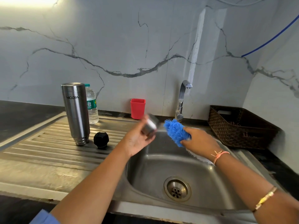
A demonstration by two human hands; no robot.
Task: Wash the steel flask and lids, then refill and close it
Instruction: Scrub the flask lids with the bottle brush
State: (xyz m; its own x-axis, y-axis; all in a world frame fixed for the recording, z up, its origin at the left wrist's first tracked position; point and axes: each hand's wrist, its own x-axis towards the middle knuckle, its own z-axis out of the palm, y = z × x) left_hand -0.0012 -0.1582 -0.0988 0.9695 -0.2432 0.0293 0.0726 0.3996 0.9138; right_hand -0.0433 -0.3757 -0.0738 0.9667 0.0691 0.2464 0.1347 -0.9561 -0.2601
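The steel flask (75, 112) stands upside down, mouth down, on the ribbed drainboard (45, 143). A black inner lid (101, 140) lies just right of its base. My left hand (137, 139) grips the steel cup lid (149, 126) above the sink's left rim; the lid is motion-blurred. My right hand (199, 140) holds a blue bristly brush (175, 131) over the sink basin (161, 168), its bristles a short gap to the right of the lid.
A plastic water bottle (92, 107) stands behind the flask. A red cup (137, 108) sits by the wall, the tap (182, 101) to its right with no water running. A brown woven basket (239, 126) sits on the counter at right.
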